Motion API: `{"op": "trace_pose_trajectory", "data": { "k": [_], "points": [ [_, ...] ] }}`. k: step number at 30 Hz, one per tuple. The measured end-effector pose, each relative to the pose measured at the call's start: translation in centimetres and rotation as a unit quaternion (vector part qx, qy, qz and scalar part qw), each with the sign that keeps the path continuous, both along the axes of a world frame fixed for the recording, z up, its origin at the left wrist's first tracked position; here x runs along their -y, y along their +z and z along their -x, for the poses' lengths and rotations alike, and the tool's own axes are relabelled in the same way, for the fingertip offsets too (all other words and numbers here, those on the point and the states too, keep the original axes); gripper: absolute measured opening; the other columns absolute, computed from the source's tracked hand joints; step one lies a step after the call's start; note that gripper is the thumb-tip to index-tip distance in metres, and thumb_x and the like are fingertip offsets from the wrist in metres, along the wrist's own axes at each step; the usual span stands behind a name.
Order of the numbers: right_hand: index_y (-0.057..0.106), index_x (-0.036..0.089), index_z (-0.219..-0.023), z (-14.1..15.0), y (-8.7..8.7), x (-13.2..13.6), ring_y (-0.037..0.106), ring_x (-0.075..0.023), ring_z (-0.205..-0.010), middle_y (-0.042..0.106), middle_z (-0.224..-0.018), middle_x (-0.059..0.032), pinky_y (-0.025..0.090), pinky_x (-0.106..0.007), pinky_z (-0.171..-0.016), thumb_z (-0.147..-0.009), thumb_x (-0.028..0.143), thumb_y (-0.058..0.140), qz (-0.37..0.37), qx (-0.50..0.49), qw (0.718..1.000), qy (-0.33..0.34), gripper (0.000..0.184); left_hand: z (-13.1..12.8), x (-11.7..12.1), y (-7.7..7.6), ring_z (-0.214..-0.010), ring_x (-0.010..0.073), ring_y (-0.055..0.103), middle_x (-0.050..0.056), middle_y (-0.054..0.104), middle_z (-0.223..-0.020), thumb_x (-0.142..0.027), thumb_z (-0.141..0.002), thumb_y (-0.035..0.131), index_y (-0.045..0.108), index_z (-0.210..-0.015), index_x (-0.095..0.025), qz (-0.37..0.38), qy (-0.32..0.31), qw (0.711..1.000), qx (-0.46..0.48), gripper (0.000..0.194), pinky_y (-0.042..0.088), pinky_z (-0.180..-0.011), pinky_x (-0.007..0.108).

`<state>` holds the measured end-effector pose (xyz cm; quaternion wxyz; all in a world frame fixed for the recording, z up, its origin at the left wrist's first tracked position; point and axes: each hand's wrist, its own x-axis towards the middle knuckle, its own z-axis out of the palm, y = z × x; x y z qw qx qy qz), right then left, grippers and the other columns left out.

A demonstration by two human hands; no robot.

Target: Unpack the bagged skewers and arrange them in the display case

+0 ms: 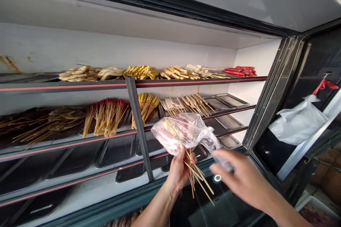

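Observation:
In front of the shelves, my left hand (178, 170) is closed round a bundle of wooden skewers (197, 176), whose bare sticks point down and to the right. A clear plastic bag (191, 126) covers their upper ends; pinkish and yellow food shows through it. To the right, my right hand (241, 177) is closed on the bag's pulled-out, twisted end and is blurred by motion.
An open display cabinet has an upper shelf (165, 83) with skewered food and red-wrapped sausages (239, 71). Below lie red-tipped skewers (108, 115), yellow skewers (147, 106) and metal trays (115, 150). A white plastic bag (297, 122) hangs at right.

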<state>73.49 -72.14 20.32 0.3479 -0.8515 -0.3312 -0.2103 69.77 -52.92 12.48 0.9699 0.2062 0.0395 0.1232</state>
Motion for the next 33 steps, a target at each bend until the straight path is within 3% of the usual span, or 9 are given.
{"op": "trace_pose_trajectory", "data": {
  "k": [2, 4, 7, 9, 14, 22, 27, 30, 33],
  "points": [
    [0.065, 0.019, -0.087, 0.8, -0.5, -2.7, 0.067, -0.0258, -0.088, 0.071, -0.088, -0.0097, 0.049, -0.033, -0.078, -0.081, 0.05, 0.062, 0.204, -0.125, 0.968, 0.076, 0.032, -0.7, 0.8, -0.3, -0.055, 0.0083, 0.046, -0.003, 0.052, -0.061, -0.042, -0.065, 0.089, 0.055, -0.074, -0.016, -0.043, 0.022, 0.999, 0.0, 0.044, 0.041, -0.053, 0.02],
    [0.064, 0.018, -0.084, 0.0, -0.9, -5.2, 0.068, -0.0265, -0.086, 0.072, -0.086, -0.0096, 0.047, -0.032, -0.075, -0.077, 0.048, 0.067, 0.278, -0.182, 0.939, 0.084, 0.031, -1.5, 1.7, -0.8, -0.057, 0.0103, 0.051, -0.001, 0.057, -0.061, -0.047, -0.066, 0.087, 0.059, -0.073, -0.015, -0.075, 0.044, 0.996, -0.006, 0.043, 0.045, -0.057, 0.022],
    [0.063, 0.016, -0.095, -2.5, -1.9, -7.6, 0.068, -0.0241, -0.087, 0.073, -0.094, -0.0094, 0.046, -0.029, -0.071, -0.076, 0.029, 0.067, 0.276, -0.222, 0.932, 0.079, 0.024, -2.9, 2.9, -1.6, -0.072, 0.0152, 0.062, 0.003, 0.068, -0.075, -0.046, -0.063, 0.089, 0.067, -0.081, -0.015, -0.06, 0.097, 0.993, -0.018, 0.042, 0.052, -0.076, 0.028],
    [0.06, 0.011, -0.108, -3.8, -2.7, -8.1, 0.068, -0.0251, -0.095, 0.072, -0.105, -0.0142, 0.047, -0.029, -0.075, -0.079, 0.02, 0.061, 0.272, -0.229, 0.932, 0.069, 0.031, -3.9, 3.5, -1.8, -0.089, 0.019, 0.066, 0.004, 0.072, -0.087, -0.043, -0.063, 0.089, 0.07, -0.089, -0.016, -0.043, 0.128, 0.991, -0.014, 0.043, 0.051, -0.092, 0.032],
    [0.045, 0.004, -0.131, -5.9, -2.1, -7.2, 0.065, -0.0272, -0.112, 0.067, -0.12, -0.0232, 0.047, -0.033, -0.088, -0.091, 0.016, 0.049, 0.276, -0.166, 0.945, 0.056, 0.042, -6.8, 4.6, -0.3, -0.116, 0.0254, 0.062, 0.008, 0.074, -0.102, -0.041, -0.07, 0.085, 0.071, -0.095, -0.015, -0.048, 0.12, 0.992, 0.002, 0.038, 0.042, -0.109, 0.036],
    [0.044, 0.002, -0.132, -10.3, 3.2, -4.3, 0.068, -0.0315, -0.104, 0.069, -0.114, -0.023, 0.049, -0.035, -0.082, -0.084, 0.022, 0.061, 0.297, -0.141, 0.943, 0.057, 0.055, -11.4, 7.0, 3.5, -0.124, 0.0276, 0.059, 0.013, 0.072, -0.114, -0.041, -0.079, 0.078, 0.072, -0.101, -0.013, -0.058, 0.086, 0.994, 0.045, 0.036, 0.043, -0.11, 0.038],
    [0.056, 0.008, -0.115, -12.1, 4.1, -2.8, 0.069, -0.0272, -0.097, 0.071, -0.104, -0.0194, 0.048, -0.032, -0.079, -0.089, 0.013, 0.052, 0.333, -0.103, 0.937, 0.025, 0.027, -13.3, 8.7, 4.1, -0.124, 0.0277, 0.059, 0.014, 0.073, -0.111, -0.047, -0.079, 0.077, 0.072, -0.096, -0.012, -0.075, 0.077, 0.993, 0.048, 0.038, 0.043, -0.11, 0.037],
    [0.058, 0.013, -0.104, -13.5, 4.0, -2.1, 0.067, -0.0184, -0.077, 0.07, -0.081, -0.0076, 0.047, -0.026, -0.069, -0.092, 0.015, 0.049, 0.277, -0.167, 0.942, 0.087, 0.016, -14.1, 9.2, 4.4, -0.128, 0.0256, 0.055, 0.012, 0.072, -0.113, -0.048, -0.077, 0.078, 0.072, -0.094, -0.014, -0.069, 0.067, 0.993, 0.073, 0.038, 0.041, -0.11, 0.032],
    [0.062, 0.013, -0.096, -14.4, 4.0, -1.7, 0.064, -0.0174, -0.079, 0.068, -0.081, -0.0058, 0.045, -0.024, -0.069, -0.09, 0.015, 0.051, 0.213, -0.159, 0.957, 0.112, 0.012, -14.7, 9.2, 4.6, -0.133, 0.0253, 0.051, 0.009, 0.069, -0.123, -0.048, -0.074, 0.081, 0.073, -0.1, -0.019, -0.059, 0.067, 0.991, 0.099, 0.04, 0.041, -0.109, 0.032]
  ]
}}
